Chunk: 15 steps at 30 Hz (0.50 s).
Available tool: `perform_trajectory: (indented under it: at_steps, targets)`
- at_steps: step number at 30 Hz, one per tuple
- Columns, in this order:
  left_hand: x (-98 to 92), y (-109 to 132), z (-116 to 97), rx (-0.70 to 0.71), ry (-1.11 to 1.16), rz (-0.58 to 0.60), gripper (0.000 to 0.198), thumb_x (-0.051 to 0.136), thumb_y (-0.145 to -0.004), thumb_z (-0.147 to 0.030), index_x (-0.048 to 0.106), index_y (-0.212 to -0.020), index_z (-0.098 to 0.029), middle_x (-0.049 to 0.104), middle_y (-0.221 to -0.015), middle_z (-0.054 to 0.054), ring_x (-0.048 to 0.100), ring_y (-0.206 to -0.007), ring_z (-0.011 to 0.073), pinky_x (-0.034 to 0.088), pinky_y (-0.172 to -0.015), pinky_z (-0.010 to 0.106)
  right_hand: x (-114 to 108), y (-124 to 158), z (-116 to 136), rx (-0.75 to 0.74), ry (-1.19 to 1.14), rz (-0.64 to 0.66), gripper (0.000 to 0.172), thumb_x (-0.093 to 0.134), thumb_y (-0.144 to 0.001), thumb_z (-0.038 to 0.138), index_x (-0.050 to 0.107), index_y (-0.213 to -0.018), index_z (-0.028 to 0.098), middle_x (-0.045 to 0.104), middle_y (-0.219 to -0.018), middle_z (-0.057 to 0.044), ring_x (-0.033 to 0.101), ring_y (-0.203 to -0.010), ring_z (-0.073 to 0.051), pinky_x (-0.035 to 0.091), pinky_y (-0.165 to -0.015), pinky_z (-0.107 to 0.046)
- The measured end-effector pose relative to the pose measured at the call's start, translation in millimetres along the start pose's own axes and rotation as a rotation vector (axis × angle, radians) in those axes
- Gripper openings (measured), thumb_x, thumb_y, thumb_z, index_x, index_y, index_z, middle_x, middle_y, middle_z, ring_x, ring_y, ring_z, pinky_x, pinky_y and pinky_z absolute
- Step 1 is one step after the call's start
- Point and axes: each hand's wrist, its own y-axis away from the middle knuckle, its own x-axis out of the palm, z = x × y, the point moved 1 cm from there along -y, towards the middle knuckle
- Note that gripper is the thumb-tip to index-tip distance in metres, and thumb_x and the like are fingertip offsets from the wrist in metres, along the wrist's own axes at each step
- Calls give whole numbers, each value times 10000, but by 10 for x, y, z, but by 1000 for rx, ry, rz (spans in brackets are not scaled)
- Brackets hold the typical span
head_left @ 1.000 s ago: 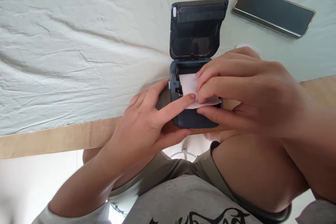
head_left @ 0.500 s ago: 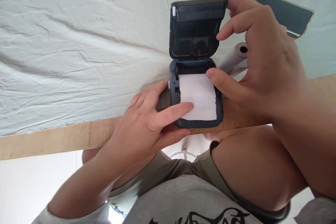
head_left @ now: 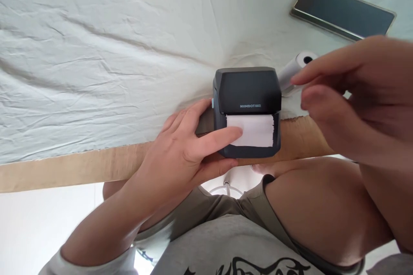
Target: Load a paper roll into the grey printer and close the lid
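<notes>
A small dark label printer [head_left: 247,94] sits at the near edge of the table with its lid down. A strip of white paper [head_left: 254,130] comes out below the lid. My left hand [head_left: 190,150] grips the printer's left side, its index finger pressing on the paper and its thumb under the front. My right hand [head_left: 355,99] hovers to the right of the printer, fingers loosely apart, holding nothing. A white paper roll [head_left: 295,68] lies just behind my right fingers.
A dark phone [head_left: 342,12] lies face up at the far right on the wrinkled pale cloth [head_left: 106,60]. The table's wooden edge [head_left: 71,169] runs along the front. My knees and grey shirt are below it.
My right hand reached up to the open lid, brought it down shut over the paper, then drew away to the right. My left hand stayed on the printer.
</notes>
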Motion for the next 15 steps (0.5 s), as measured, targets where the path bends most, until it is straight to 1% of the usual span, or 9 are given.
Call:
perform_trajectory:
  at_steps: [1,2,4,6,8,10,11,13,15]
  targets:
    - [5,4,0,-5,-5,7,415,702,-1196,-497,660,-1601,-417,561,-1787,195,639,-1627,432,604,-1255,669,37,19,-5,-20,22,8,176,581,-1177,300,755,-1202,303,637,-726,47,568,-613,-72,439,-573,-329]
    - [12,7,1,-6,-9,4,448,690,-1201,-508,621,-1633,-410,562,-1787,202,634,-1635,425,601,-1263,669,67,34,-7,-51,43,28,208,588,-1145,228,750,-1251,305,594,-675,67,531,-566,-61,445,-568,-299]
    - [31,6,9,-7,-15,-19,554,672,-1205,-544,525,-1713,-377,585,-1766,217,650,-1618,420,603,-1269,664,99,48,-4,-123,73,79,352,592,-1082,113,731,-1332,318,524,-609,102,465,-492,-41,413,-535,-240]
    - [49,-4,18,2,-22,-37,709,699,-1181,-578,429,-1786,-326,612,-1739,232,673,-1585,434,609,-1269,657,103,52,4,-168,84,116,452,599,-1056,64,713,-1392,343,541,-614,113,464,-480,-37,373,-510,-212]
    - [58,-21,19,0,-32,-31,868,779,-1125,-581,367,-1830,-286,627,-1733,232,679,-1573,451,608,-1280,645,102,64,6,-200,84,128,539,586,-1054,52,691,-1475,370,554,-636,113,446,-484,-42,353,-500,-206]
    - [55,-40,10,-25,-38,-13,948,850,-1069,-553,363,-1836,-279,637,-1737,209,677,-1576,451,605,-1295,626,109,95,-8,-234,96,114,598,579,-1045,44,667,-1546,358,562,-655,113,415,-500,-47,361,-510,-197]
    - [49,-48,2,-40,-38,-9,951,869,-1052,-531,379,-1828,-282,643,-1738,194,678,-1577,445,604,-1302,617,117,117,-22,-255,122,109,610,588,-1036,39,655,-1565,333,565,-663,115,409,-517,-50,372,-520,-194]
    - [37,-60,-14,-60,-34,-6,925,883,-1035,-479,414,-1807,-283,654,-1737,176,684,-1579,432,606,-1306,603,136,167,-60,-304,200,89,630,613,-1011,31,631,-1588,285,588,-685,115,440,-565,-59,382,-533,-211]
    - [28,-68,-24,-65,-28,-12,892,887,-1018,-440,453,-1779,-274,662,-1731,177,691,-1577,431,611,-1302,610,157,210,-102,-339,275,83,655,631,-998,38,606,-1615,257,599,-699,116,467,-603,-70,379,-539,-243]
